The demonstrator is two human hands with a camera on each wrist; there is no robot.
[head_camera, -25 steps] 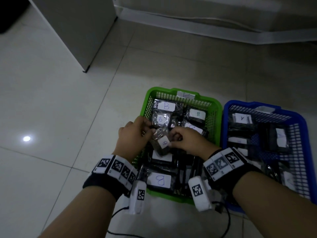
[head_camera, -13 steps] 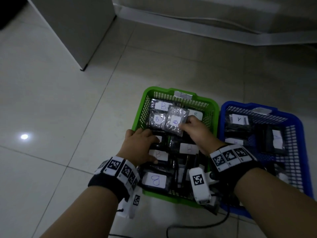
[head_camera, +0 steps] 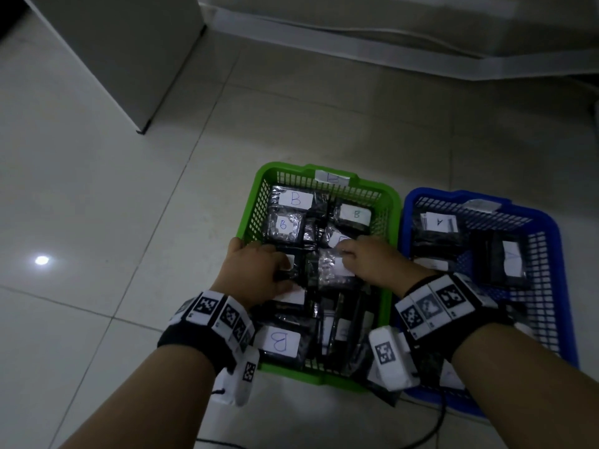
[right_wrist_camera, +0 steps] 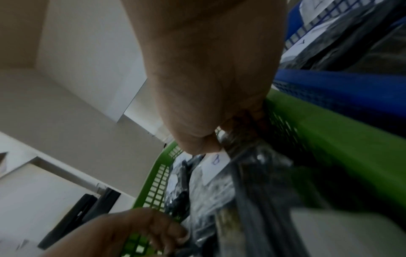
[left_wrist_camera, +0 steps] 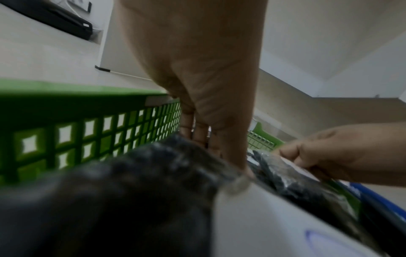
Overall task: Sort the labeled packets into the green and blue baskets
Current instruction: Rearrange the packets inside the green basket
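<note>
The green basket (head_camera: 249,222) holds several dark and clear packets with white B labels, such as one packet (head_camera: 295,199) at its far end. Beside it on the right, the blue basket (head_camera: 565,286) holds packets labelled A (head_camera: 439,222). Both hands are inside the green basket. My right hand (head_camera: 348,251) pinches the top edge of a clear packet (head_camera: 334,270); its B label (right_wrist_camera: 216,161) shows under the thumb in the right wrist view. Fingers of my left hand (head_camera: 278,267) are tucked behind a dark packet (left_wrist_camera: 136,182), with the thumb at its edge.
Pale floor tiles lie open to the left and beyond the baskets. A grey cabinet (head_camera: 129,59) stands at the far left and a white wall base (head_camera: 389,53) runs along the back. A black cable (head_camera: 434,426) trails on the floor near my right wrist.
My right hand brought the clear B packet back from the far end of the green basket and lowered it to the middle. My left hand stayed on the packets at the left side.
</note>
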